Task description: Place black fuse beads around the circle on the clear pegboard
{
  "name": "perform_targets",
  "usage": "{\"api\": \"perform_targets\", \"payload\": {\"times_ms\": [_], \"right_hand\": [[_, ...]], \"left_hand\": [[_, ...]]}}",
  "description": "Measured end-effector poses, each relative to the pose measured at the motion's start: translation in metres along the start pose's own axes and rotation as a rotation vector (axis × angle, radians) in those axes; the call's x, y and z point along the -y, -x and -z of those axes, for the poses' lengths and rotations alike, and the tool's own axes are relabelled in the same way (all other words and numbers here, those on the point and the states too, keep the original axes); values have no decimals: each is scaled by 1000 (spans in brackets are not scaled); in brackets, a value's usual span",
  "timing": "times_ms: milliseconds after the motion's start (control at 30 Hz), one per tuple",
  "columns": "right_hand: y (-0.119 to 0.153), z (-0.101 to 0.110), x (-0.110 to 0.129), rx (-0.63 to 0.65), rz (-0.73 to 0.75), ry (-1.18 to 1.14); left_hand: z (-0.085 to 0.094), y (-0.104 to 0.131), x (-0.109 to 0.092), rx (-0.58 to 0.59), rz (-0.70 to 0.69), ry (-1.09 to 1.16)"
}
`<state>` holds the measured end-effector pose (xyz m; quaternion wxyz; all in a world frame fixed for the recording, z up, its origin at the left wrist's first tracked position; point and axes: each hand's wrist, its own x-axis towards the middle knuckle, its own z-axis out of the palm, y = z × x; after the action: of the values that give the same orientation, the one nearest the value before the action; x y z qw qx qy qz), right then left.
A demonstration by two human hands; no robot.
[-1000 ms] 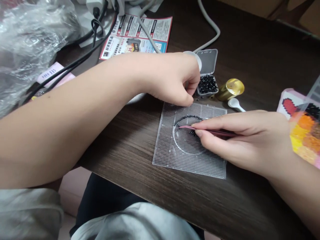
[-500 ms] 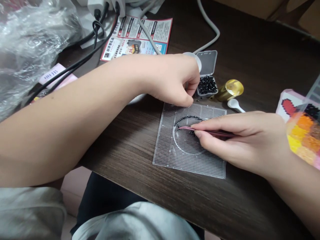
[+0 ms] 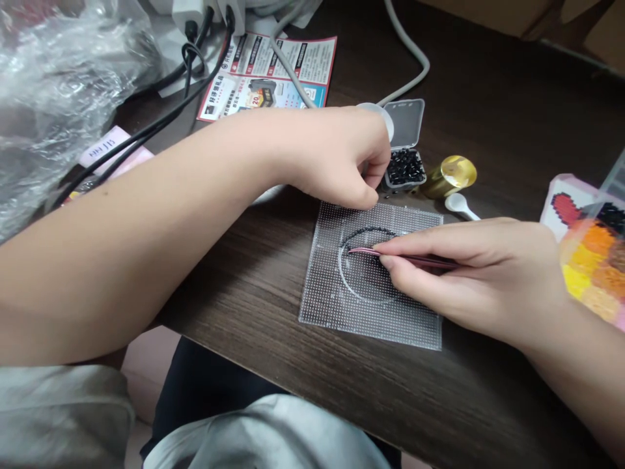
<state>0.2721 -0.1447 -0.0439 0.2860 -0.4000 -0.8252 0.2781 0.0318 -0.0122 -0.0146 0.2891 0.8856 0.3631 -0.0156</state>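
In the head view my right hand [image 3: 469,280] pinches pink tweezers [image 3: 420,259], their tip pointing left, low over a clear pegboard [image 3: 322,293]. A pale circle is marked on the board, and a row of small black beads [image 3: 368,231] follows its upper arc. One dark bead seems to be at the tweezer tip, though it is too small to be sure. My left hand [image 3: 346,150] is curled at the board's far edge, beside an open clear box [image 3: 407,168] of black beads. What its fingers hold, if anything, is hidden.
A gold cap [image 3: 450,176] and a white scoop [image 3: 460,205] lie right of the bead box. Far right is a tray of coloured beads [image 3: 593,260]. Black cables [image 3: 161,124], a printed leaflet [image 3: 273,71] and clear plastic wrap [image 3: 73,85] are at the back left.
Both hands and the tweezers hold nearly the same positions over the board. Only a slight shift of the whole view shows.
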Motion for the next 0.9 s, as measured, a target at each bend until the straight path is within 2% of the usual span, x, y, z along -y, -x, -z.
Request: {"api": "perform_targets", "payload": {"times_ms": [300, 400, 467, 533, 633, 733, 900], "right_hand": [[-3, 4, 2, 38, -7, -57], [5, 0, -4, -30, -32, -87], [11, -1, -9, -125, -33, -102], [12, 3, -14, -150, -11, -86], [5, 17, -18, -76, 50, -69], [-7, 32, -24, 76, 116, -120], [-14, 38, -35, 107, 123, -206]], "left_hand": [[-2, -2, -1, 11, 69, -21], [-3, -2, -1, 13, 80, -36], [-3, -2, 0, 10, 76, -35], [-2, -1, 0, 14, 78, -24], [0, 0, -2, 17, 94, -26], [1, 0, -3, 29, 113, -32], [0, -1, -1, 34, 119, -50]]}}
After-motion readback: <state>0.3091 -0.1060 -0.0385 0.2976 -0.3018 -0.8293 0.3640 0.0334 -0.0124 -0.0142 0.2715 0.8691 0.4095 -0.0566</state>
